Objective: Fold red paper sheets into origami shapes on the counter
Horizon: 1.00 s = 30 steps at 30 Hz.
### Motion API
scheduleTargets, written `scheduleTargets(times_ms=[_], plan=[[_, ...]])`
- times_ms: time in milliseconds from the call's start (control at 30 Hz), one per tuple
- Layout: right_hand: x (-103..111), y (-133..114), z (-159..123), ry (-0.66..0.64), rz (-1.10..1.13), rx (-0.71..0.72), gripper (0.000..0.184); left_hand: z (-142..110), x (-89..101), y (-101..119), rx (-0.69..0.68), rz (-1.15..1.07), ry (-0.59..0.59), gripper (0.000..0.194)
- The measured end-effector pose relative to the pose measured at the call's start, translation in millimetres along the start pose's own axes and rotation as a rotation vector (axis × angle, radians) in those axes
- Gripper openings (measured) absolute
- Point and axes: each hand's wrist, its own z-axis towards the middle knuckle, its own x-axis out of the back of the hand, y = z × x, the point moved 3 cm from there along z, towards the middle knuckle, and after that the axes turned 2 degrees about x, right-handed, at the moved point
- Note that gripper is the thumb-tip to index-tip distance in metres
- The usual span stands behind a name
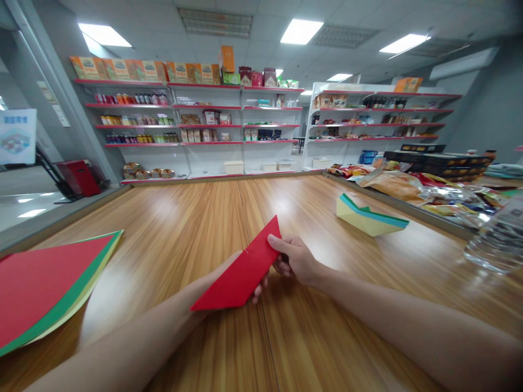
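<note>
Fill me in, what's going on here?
A person's right hand pinches the upper end of a folded red paper piece, thumb on its face. The left hand is behind the paper, mostly hidden. On the wooden table, a folded yellow, blue and green paper boat sits to the right; red, green and pale yellow paper sheets lie to the left.

Left hand [258, 291] — mostly hidden behind folded paper [241, 269]. Sheets [49, 277] left of paper, bottle [500, 242] right — cut by edges.
</note>
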Motion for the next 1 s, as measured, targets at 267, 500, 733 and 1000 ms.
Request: scheduleTargets(times_ms=[267, 500, 733, 1000], plan=[[12, 5, 6, 0.008, 0.054, -0.086, 0.046, 3, -13.4, 6, -0.282, 0.130, 0.276, 0.036], [8, 2, 3, -0.013, 0.066, -0.117, 0.051, 4, -14.5, 3, -0.333, 0.384, 0.398, 0.047], [12, 1, 5, 0.148, -0.104, -0.001, 0.051, 1, -17.2, 7, -0.398, 0.769, 0.512, 0.040], [16, 4, 8, 0.235, 0.004, -0.088, 0.046, 0, -22.7, 6, -0.403, 0.806, 0.473, 0.042]])
